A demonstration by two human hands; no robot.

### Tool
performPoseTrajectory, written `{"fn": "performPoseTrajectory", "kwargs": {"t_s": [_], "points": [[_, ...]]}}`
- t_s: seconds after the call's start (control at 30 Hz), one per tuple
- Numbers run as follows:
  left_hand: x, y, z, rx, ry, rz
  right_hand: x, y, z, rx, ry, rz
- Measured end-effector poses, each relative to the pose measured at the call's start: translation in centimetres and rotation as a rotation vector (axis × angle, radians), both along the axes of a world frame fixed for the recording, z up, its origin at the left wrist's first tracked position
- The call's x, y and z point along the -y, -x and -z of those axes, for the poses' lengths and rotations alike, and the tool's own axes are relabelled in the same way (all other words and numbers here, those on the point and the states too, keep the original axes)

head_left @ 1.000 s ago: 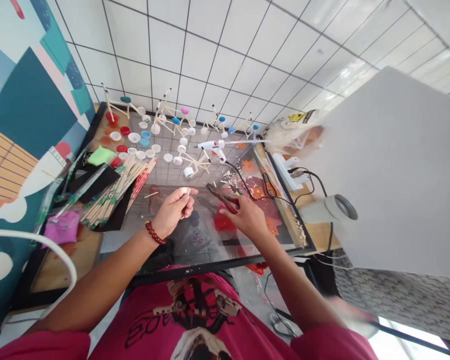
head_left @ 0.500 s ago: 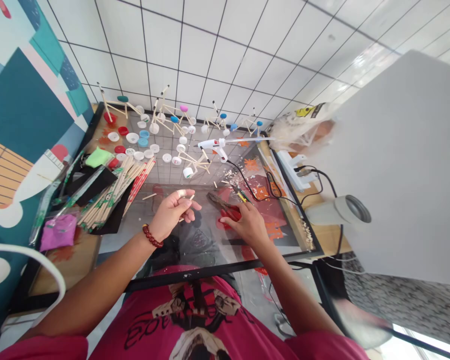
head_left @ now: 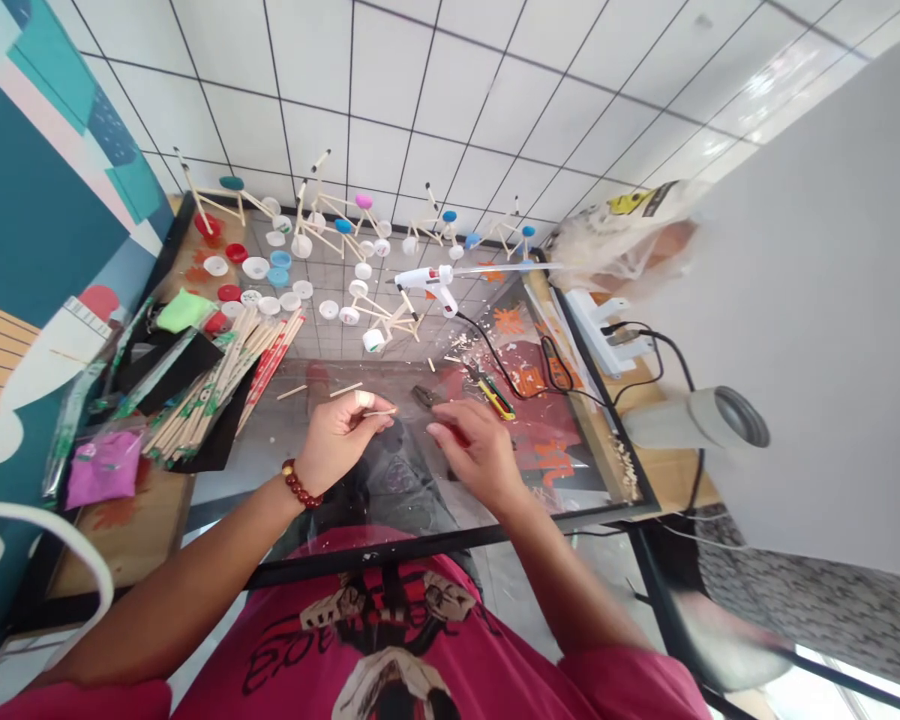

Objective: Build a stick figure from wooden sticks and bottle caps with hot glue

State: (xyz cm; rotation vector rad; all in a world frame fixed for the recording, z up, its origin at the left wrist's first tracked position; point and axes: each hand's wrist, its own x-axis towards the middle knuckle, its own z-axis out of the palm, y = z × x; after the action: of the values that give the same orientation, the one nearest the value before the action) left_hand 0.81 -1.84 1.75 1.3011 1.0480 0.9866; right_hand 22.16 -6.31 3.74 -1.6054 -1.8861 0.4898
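My left hand (head_left: 341,435) is pinched on a short thin wooden stick (head_left: 380,412) between thumb and forefinger, over the glass table top. Facing it, my right hand (head_left: 480,450) is closed round the handles of a pair of pliers. The dark jaws of the pliers (head_left: 424,397) point left, towards the stick; the handles are mostly hidden by my fingers. Two cut stick pieces (head_left: 346,389) lie just beyond my left hand. A yellow and black cutter (head_left: 496,396) rests right behind my right hand.
A white glue gun (head_left: 424,282) with its cord lies at the back. Several stick figures with bottle-cap feet (head_left: 390,328) stand near the tiled wall, among loose caps (head_left: 255,268). Bundled sticks (head_left: 210,390) lie left. A power strip (head_left: 607,335) and grey lamp head (head_left: 694,418) are right.
The stick in my left hand has turned from upright to nearly level. My right hand has moved slightly left and covers more of the pliers' handles. The camera view has shifted a little.
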Motion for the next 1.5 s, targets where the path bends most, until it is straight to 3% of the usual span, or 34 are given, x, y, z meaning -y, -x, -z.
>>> {"fn": "performPoseTrajectory", "kwargs": {"t_s": [0.1, 0.23, 0.4, 0.57, 0.93, 1.07, 1.27, 1.5], "points": [[0.0, 0.3, 0.0, -0.181, -0.303, -0.013, -0.9, 2.6, -0.8, -0.233, 0.116, -0.084], [-0.2, 0.9, 0.2, -0.287, -0.594, 0.023, -1.9, 3.9, -0.7, -0.296, 0.158, -0.131], [-0.5, 1.5, 0.6, -0.372, -0.642, 0.069, -2.4, 3.7, -0.7, -0.202, 0.147, -0.228], [-0.6, 1.6, 0.6, -0.44, -0.702, 0.044, -2.6, 3.8, -0.4, -0.076, 0.031, -0.198], [-0.7, 1.2, 0.8, -0.486, -0.844, 0.016, -3.1, 3.5, 1.3, -0.172, -0.089, -0.253], [0.0, 0.7, 0.4, -0.476, -0.64, 0.066, -3.2, 3.9, 1.8, -0.308, -0.056, -0.181], [0.5, -0.2, -0.5, -0.135, 0.03, 0.078, -3.3, 3.4, 1.6, -0.365, -0.15, -0.238], [0.1, -0.1, -0.6, -0.012, 0.266, 0.088, -3.3, 2.4, 1.7, -0.314, -0.195, -0.175]]}}
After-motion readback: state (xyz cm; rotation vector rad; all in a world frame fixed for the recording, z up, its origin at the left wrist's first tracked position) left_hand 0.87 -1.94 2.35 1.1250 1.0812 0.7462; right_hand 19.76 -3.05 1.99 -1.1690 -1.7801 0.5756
